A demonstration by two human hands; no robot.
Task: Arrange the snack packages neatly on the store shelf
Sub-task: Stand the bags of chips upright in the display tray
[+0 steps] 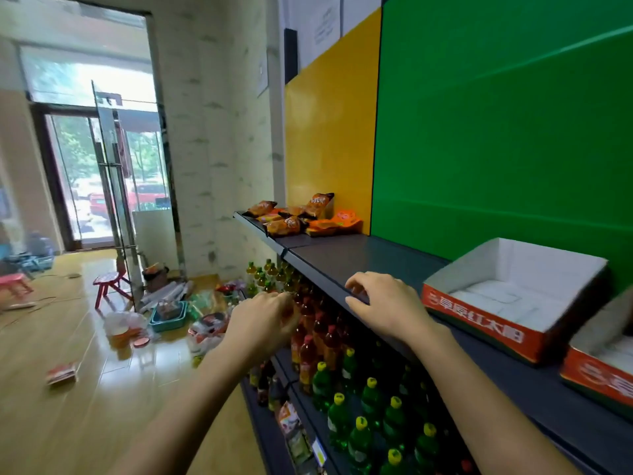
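At far left, a glass door (113, 173) stands open onto a wooden floor (68, 389), where a red stool (109, 284) sits near scattered bags and a teal basket (169, 317). Your left hand (265, 322) hangs in the air in front of the shelf unit, its fingers curled loosely inward and holding nothing. Behind it, on the lower shelves, stand rows of drink bottles (342, 399), red ones further off and green ones with yellow caps closer to you. Your right hand (387, 305) rests at the front edge of the dark upper shelf (359, 258), fingers bent over the lip, gripping no package. The snack packages (298, 217) lie in a loose orange heap at the far end of that same shelf, against a yellow back panel (332, 125) and well apart from both hands. At right, two open orange-and-white cardboard trays (507, 303) sit on the shelf before a green panel (507, 114).
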